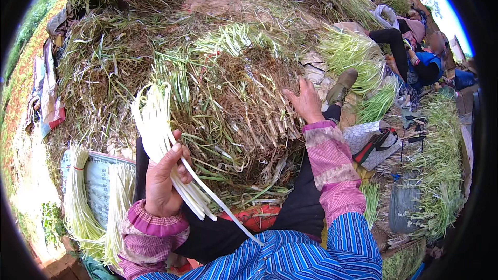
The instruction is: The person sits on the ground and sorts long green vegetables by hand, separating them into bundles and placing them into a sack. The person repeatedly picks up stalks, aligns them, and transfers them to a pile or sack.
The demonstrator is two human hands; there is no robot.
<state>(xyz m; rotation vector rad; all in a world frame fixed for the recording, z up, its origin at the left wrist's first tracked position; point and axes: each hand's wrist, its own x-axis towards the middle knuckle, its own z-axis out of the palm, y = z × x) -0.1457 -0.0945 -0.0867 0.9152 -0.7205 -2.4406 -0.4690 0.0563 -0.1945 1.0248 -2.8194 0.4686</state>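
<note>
My left hand grips a loose bundle of pale, peeled stalks, perhaps garlic shoots. Their bunched tops fan out above the thumb, while the white ends hang below, one stalk longer than the others. Out to the right, my right hand is spread, thumb apart from the fingers, with nothing in it. It is at the right edge of a heap of unpeeled plants with brown roots and dry leaves. Whether its fingertips touch the heap I cannot tell.
A tied bundle of pale stalks and a loose one lie on a printed sack at left. Right of me are a patterned bag and green stalk piles. Another person sits at the upper right.
</note>
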